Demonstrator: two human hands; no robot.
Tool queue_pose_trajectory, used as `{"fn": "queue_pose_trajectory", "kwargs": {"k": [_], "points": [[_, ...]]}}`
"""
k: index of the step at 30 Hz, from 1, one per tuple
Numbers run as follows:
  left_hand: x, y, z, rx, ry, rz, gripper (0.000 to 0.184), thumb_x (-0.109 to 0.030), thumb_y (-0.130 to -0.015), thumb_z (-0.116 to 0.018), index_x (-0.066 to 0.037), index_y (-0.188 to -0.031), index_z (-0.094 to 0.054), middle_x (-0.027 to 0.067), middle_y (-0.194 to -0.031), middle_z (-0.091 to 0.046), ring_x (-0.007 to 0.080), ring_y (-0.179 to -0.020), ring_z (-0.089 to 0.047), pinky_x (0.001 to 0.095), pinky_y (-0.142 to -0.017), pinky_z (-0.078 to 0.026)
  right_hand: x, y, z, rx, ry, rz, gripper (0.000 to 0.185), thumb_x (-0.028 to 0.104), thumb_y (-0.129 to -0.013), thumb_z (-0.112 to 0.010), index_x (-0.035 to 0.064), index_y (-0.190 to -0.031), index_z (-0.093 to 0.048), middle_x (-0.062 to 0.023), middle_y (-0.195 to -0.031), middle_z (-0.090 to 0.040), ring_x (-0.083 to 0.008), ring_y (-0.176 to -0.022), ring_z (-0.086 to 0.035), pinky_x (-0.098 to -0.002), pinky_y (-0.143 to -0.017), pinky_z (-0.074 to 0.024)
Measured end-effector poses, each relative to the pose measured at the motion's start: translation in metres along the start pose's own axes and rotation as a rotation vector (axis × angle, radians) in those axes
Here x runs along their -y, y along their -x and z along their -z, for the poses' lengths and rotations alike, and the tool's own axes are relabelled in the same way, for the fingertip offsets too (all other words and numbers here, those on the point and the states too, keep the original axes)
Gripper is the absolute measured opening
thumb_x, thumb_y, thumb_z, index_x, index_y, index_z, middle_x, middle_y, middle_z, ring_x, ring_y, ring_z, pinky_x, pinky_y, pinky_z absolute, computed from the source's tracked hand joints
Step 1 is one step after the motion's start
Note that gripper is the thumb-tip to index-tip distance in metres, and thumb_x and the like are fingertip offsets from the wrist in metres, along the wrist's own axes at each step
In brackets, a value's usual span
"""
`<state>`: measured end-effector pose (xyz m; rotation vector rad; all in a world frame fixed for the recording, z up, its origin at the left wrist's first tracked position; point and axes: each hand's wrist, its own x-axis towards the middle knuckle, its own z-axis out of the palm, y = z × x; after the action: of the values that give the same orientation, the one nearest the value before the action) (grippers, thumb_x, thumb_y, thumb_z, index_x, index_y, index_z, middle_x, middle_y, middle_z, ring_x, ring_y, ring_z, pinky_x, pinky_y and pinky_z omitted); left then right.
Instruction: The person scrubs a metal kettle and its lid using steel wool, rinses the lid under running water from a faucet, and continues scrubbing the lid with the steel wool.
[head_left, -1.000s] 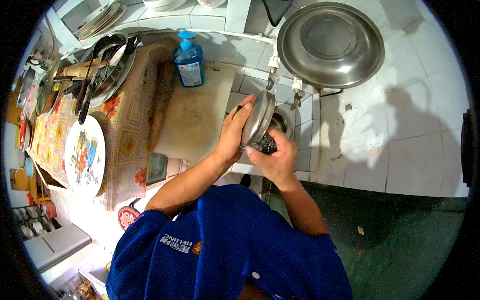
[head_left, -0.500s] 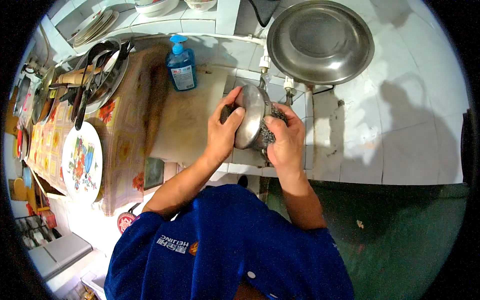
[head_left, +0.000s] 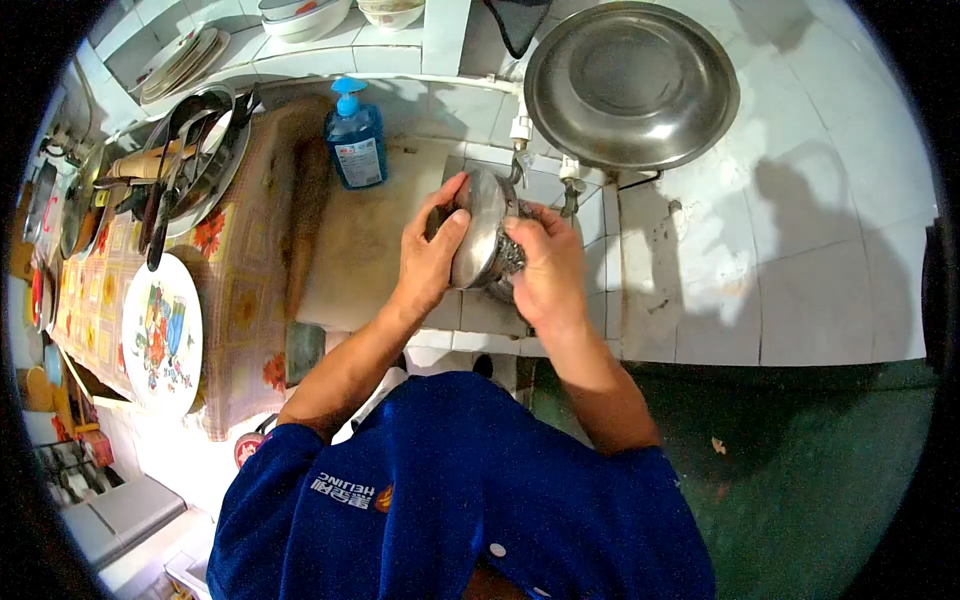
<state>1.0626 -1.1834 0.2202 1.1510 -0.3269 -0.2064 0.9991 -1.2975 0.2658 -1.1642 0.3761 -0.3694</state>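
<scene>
Lying between the two sets of fingers, a round metal piece is grasped at its edge by the left hand; a dark wire scourer is pinched against its opposite side by the right hand. Silvery, shiny and tilted, the piece is held right of the blue pump bottle, nearer the wearer; a wide metal pan is seen farther right of that bottle.

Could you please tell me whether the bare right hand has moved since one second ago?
Yes, the bare right hand has moved up the picture, closer to the rightmost grey metal tap.
</scene>
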Motion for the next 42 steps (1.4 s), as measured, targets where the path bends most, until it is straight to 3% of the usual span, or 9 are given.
{"fn": "queue_pose_trajectory", "kwargs": {"k": [6, 14, 16, 18, 26, 32, 34, 36, 42], "points": [[0.023, 0.002, 0.003, 0.008, 0.427, 0.477, 0.048, -0.026, -0.093, -0.057, 0.002, -0.131, -0.049, 0.0109, -0.123, -0.055, 0.0164, -0.111, -0.052, 0.0279, -0.096, -0.04, -0.025, 0.026, -0.003, -0.015, 0.329, 0.161, 0.035, 0.016, -0.075, -0.068, -0.0069, -0.1, -0.061, -0.0072, -0.084, -0.063, -0.0135, -0.075, -0.056, -0.0276, -0.069, -0.0467], [0.004, -0.015, 0.012, 0.142, -0.333, -0.213, 0.043, -0.023, -0.089, -0.06, -0.004, -0.127, -0.055, 0.0079, -0.125, -0.053, 0.018, -0.11, -0.05, 0.0279, -0.098, -0.037, -0.006, -0.002, 0.008, 0.042, -0.011, -0.059, 0.032, 0.018, -0.077, -0.068, -0.0051, -0.099, -0.061, -0.0072, -0.086, -0.065, -0.0116, -0.072, -0.058, -0.0262, -0.067, -0.048], [0.008, -0.012, 0.002, 0.026, 0.279, 0.398, 0.042, -0.026, -0.091, -0.06, -0.002, -0.126, -0.055, 0.009, -0.124, -0.054, 0.0171, -0.109, -0.052, 0.0275, -0.095, -0.04, -0.015, 0.018, 0.003, 0.071, 0.491, 0.238, 0.036, 0.02, -0.078, -0.069, -0.0054, -0.102, -0.06, -0.0058, -0.083, -0.064, -0.009, -0.072, -0.056, -0.0252, -0.066, -0.0472], [0.011, -0.006, 0.001, 0.036, 0.252, 0.435, 0.041, -0.026, -0.093, -0.059, -0.001, -0.125, -0.055, 0.0097, -0.123, -0.056, 0.0162, -0.108, -0.053, 0.0271, -0.093, -0.043, -0.024, 0.027, 0.001, 0.036, 0.379, 0.142, 0.035, 0.019, -0.077, -0.07, -0.0055, -0.101, -0.061, -0.0067, -0.085, -0.065, -0.0101, -0.074, -0.057, -0.0263, -0.067, -0.0481], [-0.003, -0.015, 0.011, 0.095, -0.367, -0.264, 0.047, -0.018, -0.083, -0.066, -0.003, -0.126, -0.054, 0.0116, -0.118, -0.053, 0.0204, -0.112, -0.049, 0.031, -0.098, -0.036, 0.007, -0.008, -0.001, 0.027, -0.253, -0.11, 0.032, 0.019, -0.08, -0.068, -0.0069, -0.098, -0.061, -0.0097, -0.088, -0.065, -0.0147, -0.075, -0.061, -0.0273, -0.072, -0.0484], [-0.001, -0.01, 0.001, -0.044, 0.208, 0.315, 0.046, -0.028, -0.089, -0.063, -0.005, -0.128, -0.053, 0.0085, -0.117, -0.056, 0.0173, -0.101, -0.055, 0.0282, -0.087, -0.045, -0.025, 0.028, -0.001, 0.15, 0.651, 0.415, 0.035, 0.021, -0.077, -0.074, -0.0008, -0.1, -0.059, -0.006, -0.088, -0.064, -0.0122, -0.077, -0.057, -0.0272, -0.069, -0.0467], [-0.001, -0.01, 0.001, -0.057, 0.325, 0.442, 0.054, -0.04, -0.092, -0.056, -0.007, -0.133, -0.047, 0.0075, -0.118, -0.057, 0.0152, -0.097, -0.057, 0.029, -0.083, -0.048, -0.027, 0.021, 0.009, 0.07, 0.531, 0.172, 0.03, 0.021, -0.08, -0.074, 0.0032, -0.1, -0.059, -0.0054, -0.091, -0.062, -0.0151, -0.082, -0.058, -0.0303, -0.077, -0.0485], [-0.003, -0.011, 0.004, -0.07, 0.405, 0.425, 0.056, -0.042, -0.092, -0.054, -0.007, -0.135, -0.044, 0.0082, -0.119, -0.057, 0.017, -0.097, -0.057, 0.0294, -0.083, -0.048, -0.035, 0.011, 0.025, -0.127, -0.446, -0.178, 0.02, 0.019, -0.084, -0.07, 0.0079, -0.096, -0.059, -0.0037, -0.092, -0.063, -0.017, -0.088, -0.059, -0.0359, -0.08, -0.0509], [-0.02, -0.012, 0.006, -0.105, -0.647, -0.193, 0.074, -0.026, -0.069, -0.08, 0.001, -0.13, -0.048, 0.0162, -0.122, -0.05, 0.0285, -0.114, -0.05, 0.0359, -0.1, -0.039, -0.006, 0.008, 0.036, -0.145, -0.222, 0.036, 0.036, 0.013, -0.086, -0.067, 0.0058, -0.117, -0.05, -0.0061, -0.108, -0.059, -0.0175, -0.096, -0.058, -0.0343, -0.085, -0.0489]]}}
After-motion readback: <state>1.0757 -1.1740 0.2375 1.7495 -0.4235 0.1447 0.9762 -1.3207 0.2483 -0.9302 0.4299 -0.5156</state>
